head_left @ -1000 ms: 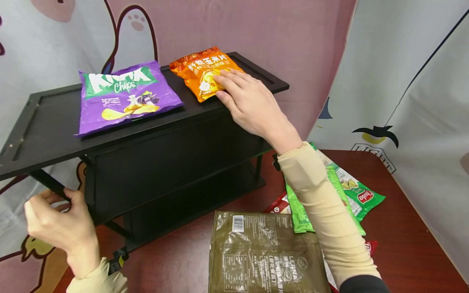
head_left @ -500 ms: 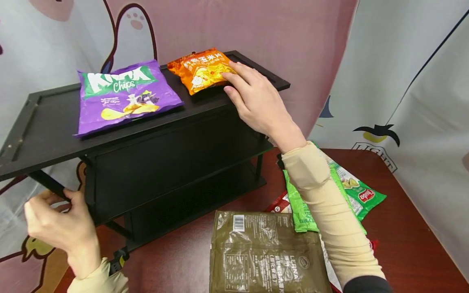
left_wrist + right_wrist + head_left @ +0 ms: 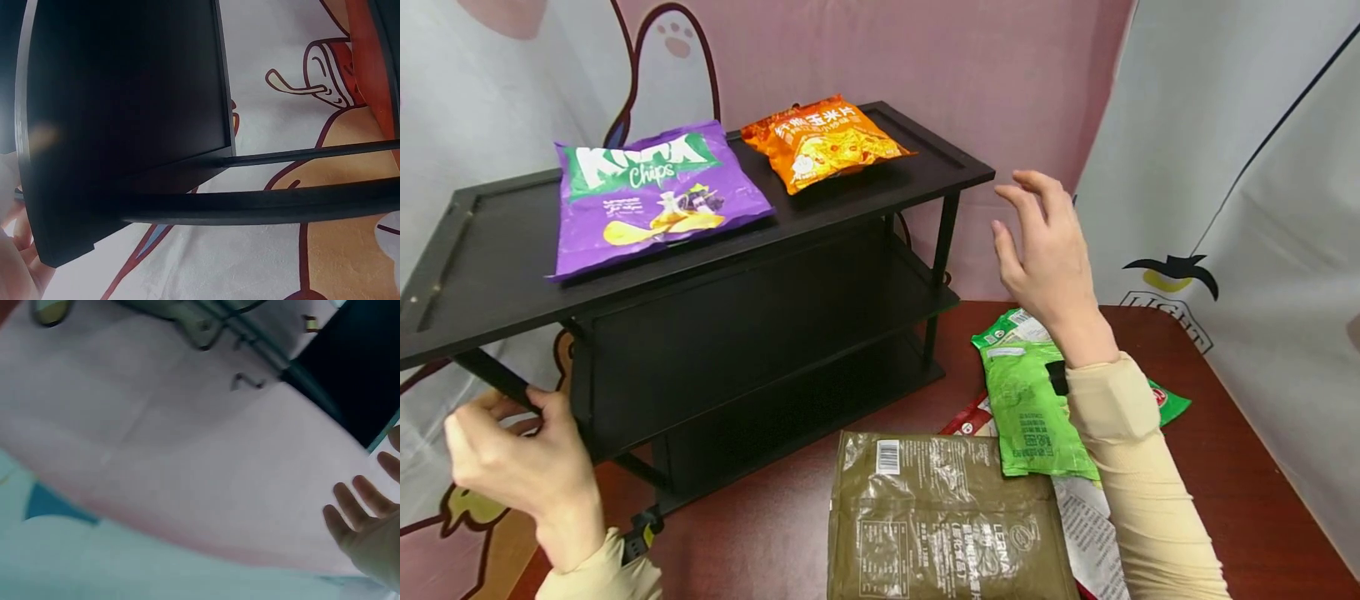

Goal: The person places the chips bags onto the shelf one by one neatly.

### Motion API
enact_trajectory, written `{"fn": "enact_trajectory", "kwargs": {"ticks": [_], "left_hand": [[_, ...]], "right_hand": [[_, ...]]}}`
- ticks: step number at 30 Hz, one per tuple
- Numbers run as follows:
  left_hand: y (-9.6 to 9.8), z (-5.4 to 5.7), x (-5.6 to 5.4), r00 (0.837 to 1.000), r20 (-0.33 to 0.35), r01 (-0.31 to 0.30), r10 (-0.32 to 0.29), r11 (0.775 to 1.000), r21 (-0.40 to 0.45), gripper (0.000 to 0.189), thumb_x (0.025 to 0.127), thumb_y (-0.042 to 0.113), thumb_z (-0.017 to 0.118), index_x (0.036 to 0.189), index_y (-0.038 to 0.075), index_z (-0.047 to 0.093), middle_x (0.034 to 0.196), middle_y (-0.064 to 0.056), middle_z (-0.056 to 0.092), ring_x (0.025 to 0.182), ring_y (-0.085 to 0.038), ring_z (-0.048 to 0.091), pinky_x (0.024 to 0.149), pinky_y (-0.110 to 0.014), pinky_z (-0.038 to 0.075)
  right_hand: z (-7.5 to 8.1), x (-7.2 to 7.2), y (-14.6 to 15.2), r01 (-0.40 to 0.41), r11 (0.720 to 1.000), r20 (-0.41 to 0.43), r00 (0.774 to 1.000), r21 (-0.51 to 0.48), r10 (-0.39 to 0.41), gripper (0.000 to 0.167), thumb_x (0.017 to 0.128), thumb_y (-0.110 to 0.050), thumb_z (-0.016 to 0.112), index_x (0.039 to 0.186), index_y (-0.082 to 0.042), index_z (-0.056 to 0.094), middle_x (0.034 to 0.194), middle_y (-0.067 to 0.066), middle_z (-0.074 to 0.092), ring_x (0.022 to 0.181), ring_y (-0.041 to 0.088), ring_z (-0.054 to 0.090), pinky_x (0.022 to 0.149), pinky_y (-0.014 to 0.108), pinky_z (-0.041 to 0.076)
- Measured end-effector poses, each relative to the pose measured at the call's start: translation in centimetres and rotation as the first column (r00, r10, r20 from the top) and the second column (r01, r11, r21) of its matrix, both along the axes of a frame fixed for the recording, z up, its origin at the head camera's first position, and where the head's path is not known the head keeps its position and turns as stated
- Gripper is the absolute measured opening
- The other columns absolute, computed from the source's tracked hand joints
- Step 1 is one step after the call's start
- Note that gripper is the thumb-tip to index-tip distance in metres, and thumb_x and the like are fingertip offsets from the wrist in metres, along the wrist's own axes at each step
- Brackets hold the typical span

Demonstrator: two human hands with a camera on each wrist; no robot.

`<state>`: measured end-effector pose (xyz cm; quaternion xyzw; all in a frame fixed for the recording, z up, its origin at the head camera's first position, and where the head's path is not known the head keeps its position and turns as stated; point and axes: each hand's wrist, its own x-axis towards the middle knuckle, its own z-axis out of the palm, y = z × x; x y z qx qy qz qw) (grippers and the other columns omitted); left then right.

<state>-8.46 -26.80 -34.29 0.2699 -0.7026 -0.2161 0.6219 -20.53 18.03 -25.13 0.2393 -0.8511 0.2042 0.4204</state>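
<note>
Purple plastic chip bag (image 3: 658, 200) and orange plastic snack bag (image 3: 831, 148) atop the black three-tier rack (image 3: 497, 250).
We find the bags lying apart, orange right of purple. We record the left hand (image 3: 527, 462) clamped on the rack's left front post; the right hand (image 3: 1051, 254), fingers apart, hangs beside the rack's right end. We note a flat olive-brown pouch (image 3: 947, 517) on the reddish-brown counter (image 3: 745, 542).

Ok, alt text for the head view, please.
The left hand grips a post of a black rack, while the right hand hangs empty off the rack's right end. A purple chip bag and an orange snack bag lie on top; a brown bag lies with other bags on the table.
</note>
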Motion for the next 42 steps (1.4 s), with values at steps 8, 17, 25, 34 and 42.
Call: {"fn": "enact_trajectory", "kwargs": {"ticks": [8, 17, 25, 34, 42], "left_hand": [[-0.1, -0.2, -0.1, 1.0, 0.016, -0.001, 0.001, 1.0, 0.015, 0.024, 0.081, 0.013, 0.059, 0.085, -0.01, 0.058, 0.081, 0.033, 0.03, 0.081, -0.043, 0.056, 0.071, -0.028, 0.033], [-0.2, -0.3, 0.1, 1.0, 0.025, -0.015, 0.015, 1.0, 0.011, 0.025, 0.082, 0.014, 0.058, 0.088, -0.011, 0.059, 0.08, 0.034, 0.027, 0.082, -0.044, 0.056, 0.072, -0.038, 0.034], [-0.1, -0.2, 0.1, 1.0, 0.022, -0.002, 0.001, 1.0, 0.009, 0.023, 0.083, 0.014, 0.058, 0.089, -0.009, 0.06, 0.08, 0.037, 0.027, 0.084, -0.045, 0.056, 0.075, -0.049, 0.033], [-0.2, -0.2, 0.0, 1.0, 0.031, 0.003, -0.003, 1.0, -0.012, 0.025, 0.083, 0.015, 0.058, 0.09, -0.009, 0.061, 0.081, 0.036, 0.027, 0.083, -0.044, 0.056, 0.071, -0.033, 0.032], [-0.3, -0.2, 0.1, 1.0, 0.018, 0.01, -0.01, 1.0, 0.0, 0.025, 0.082, 0.014, 0.058, 0.089, -0.01, 0.061, 0.08, 0.037, 0.027, 0.084, -0.044, 0.056, 0.074, -0.045, 0.034]], "right_hand": [[-7.2, 1.5, 6.9, 0.206, 0.977, 0.313, 0.926, 0.056, -0.213, 0.034, 0.092, -0.011, 0.053, 0.123, 0.004, 0.054, 0.128, 0.027, 0.047, 0.109, 0.048, 0.046, 0.092, 0.056, 0.035], [-14.0, 3.7, 13.0, 0.285, 0.909, 0.66, 0.626, 0.303, -0.416, 0.06, 0.097, -0.035, 0.046, 0.138, 0.007, 0.037, 0.13, 0.037, 0.037, 0.113, 0.058, 0.039, 0.086, 0.066, 0.035], [-15.6, 4.6, 15.5, 0.193, 0.869, 0.811, 0.312, 0.456, -0.495, 0.087, 0.084, -0.056, 0.056, 0.129, 0.017, 0.037, 0.123, 0.042, 0.044, 0.103, 0.057, 0.051, 0.071, 0.06, 0.045], [-16.8, 4.5, 16.3, 0.189, 0.918, 0.861, 0.322, 0.348, -0.393, 0.056, 0.083, -0.036, 0.068, 0.096, 0.011, 0.041, 0.081, 0.024, 0.05, 0.07, 0.034, 0.052, 0.06, 0.043, 0.042], [-15.6, 4.5, 15.5, 0.16, 0.975, 0.827, 0.519, 0.154, -0.216, 0.038, 0.083, -0.009, 0.065, 0.095, 0.004, 0.032, 0.072, 0.011, 0.041, 0.067, 0.026, 0.045, 0.059, 0.033, 0.035]]}}
